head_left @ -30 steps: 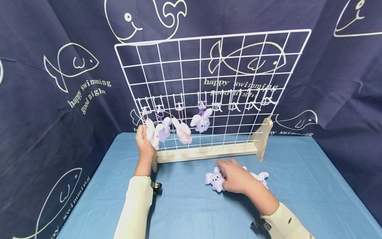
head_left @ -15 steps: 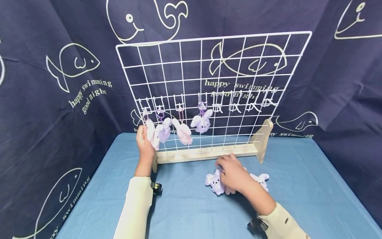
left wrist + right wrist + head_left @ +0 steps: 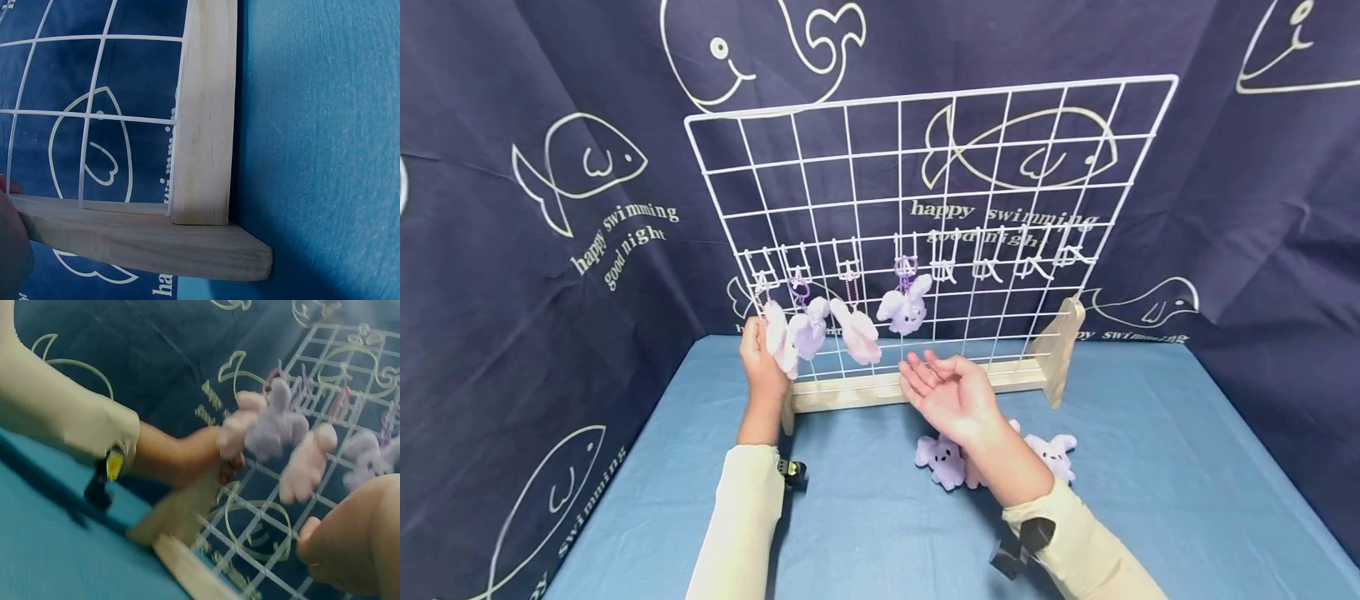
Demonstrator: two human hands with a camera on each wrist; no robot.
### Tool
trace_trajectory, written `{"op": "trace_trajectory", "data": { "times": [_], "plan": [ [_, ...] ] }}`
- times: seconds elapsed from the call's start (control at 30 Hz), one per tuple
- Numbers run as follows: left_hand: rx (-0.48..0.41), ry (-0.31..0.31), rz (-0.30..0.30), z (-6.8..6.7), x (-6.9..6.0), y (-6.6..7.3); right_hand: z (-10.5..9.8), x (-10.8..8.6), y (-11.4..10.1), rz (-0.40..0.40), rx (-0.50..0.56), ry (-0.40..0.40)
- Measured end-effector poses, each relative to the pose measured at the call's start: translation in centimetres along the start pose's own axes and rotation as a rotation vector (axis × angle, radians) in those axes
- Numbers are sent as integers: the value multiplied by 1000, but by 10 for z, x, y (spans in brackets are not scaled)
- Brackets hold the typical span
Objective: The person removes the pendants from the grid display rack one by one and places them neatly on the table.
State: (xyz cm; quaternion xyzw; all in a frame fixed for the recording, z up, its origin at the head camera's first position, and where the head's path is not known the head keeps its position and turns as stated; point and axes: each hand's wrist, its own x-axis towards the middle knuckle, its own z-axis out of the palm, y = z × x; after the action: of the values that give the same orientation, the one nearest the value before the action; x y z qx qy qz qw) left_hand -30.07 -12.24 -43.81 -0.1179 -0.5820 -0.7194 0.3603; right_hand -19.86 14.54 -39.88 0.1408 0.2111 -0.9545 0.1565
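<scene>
My left hand (image 3: pixel 763 362) grips the left wooden upright (image 3: pixel 187 503) of a white wire grid rack (image 3: pixel 951 158); the hanging plush toys partly cover its fingers. My right hand (image 3: pixel 951 400) is palm up before the rack's wooden base bar (image 3: pixel 850 390), its fingers loosely extended and nothing visible in it. From hooks on the left half hang a pink plush keychain (image 3: pixel 781 337), a purple one (image 3: pixel 809 329), a second pink one (image 3: pixel 859 333) and a purple bunny (image 3: pixel 905 310). Below my right forearm lie purple plush toys (image 3: pixel 942 461) and a partly hidden pink one (image 3: pixel 974 475).
Several white hooks (image 3: pixel 987 268) with nothing on them line the rack's right half. Its right wooden foot (image 3: pixel 1062 350) stands on the blue tablecloth (image 3: pixel 865 517). Another purple plush toy (image 3: pixel 1052 455) lies at the right. A dark fish-print curtain (image 3: pixel 595 75) encloses the table.
My right hand has risen from the plush toys on the table, moved left and forward to the base bar, and turned palm up. The left hand stays on the upright.
</scene>
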Motion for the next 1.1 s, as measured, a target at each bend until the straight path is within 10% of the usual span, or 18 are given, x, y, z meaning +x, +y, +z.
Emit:
{"op": "trace_trajectory", "data": {
  "times": [0.57,1.1],
  "plan": [
    [-12,4,-9,-2,-4,-4,38,-2,13,-73,236,-86],
    [11,10,1,-1,-1,-2,43,-15,12,-149,38,-171]
  ]
}}
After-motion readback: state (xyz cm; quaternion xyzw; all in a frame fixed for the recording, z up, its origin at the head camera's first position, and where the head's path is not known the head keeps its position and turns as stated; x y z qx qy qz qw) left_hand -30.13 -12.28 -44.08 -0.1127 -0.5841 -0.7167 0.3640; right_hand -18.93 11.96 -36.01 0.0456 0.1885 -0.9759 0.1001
